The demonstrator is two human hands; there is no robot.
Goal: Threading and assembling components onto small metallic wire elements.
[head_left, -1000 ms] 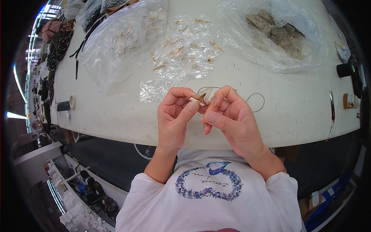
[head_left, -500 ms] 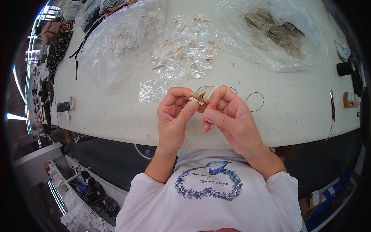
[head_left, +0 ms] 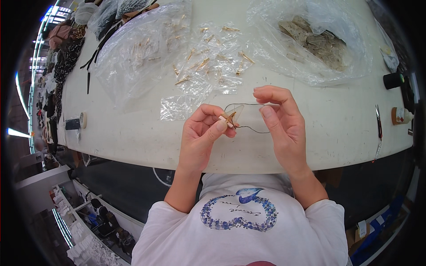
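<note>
My left hand [head_left: 200, 135] is closed in a pinch on a small gold-coloured piece [head_left: 230, 119], whose exact kind I cannot make out. A see-through, wing-like sheet [head_left: 238, 111] stands out from its far side. Dark thread [head_left: 250, 104] loops from the piece across to my right hand [head_left: 284, 128]. The right thumb and fingertips come together around the far run of the thread, with the index finger raised. The thread's lower run [head_left: 255, 130] passes behind the right thumb.
Several gold-coloured pieces [head_left: 203, 63] lie on a clear plastic sheet [head_left: 175, 108] beyond my hands. Large clear bags stand at the back left [head_left: 128, 62] and back right [head_left: 306, 73]. At right are a black thread spool [head_left: 393, 80], slim tweezers-like tool [head_left: 379, 124] and small bottle [head_left: 401, 116].
My right hand has moved away from the left, rightward and slightly farther out. The thread that lay looped on the table is now drawn between the hands. My left hand keeps its pinch.
</note>
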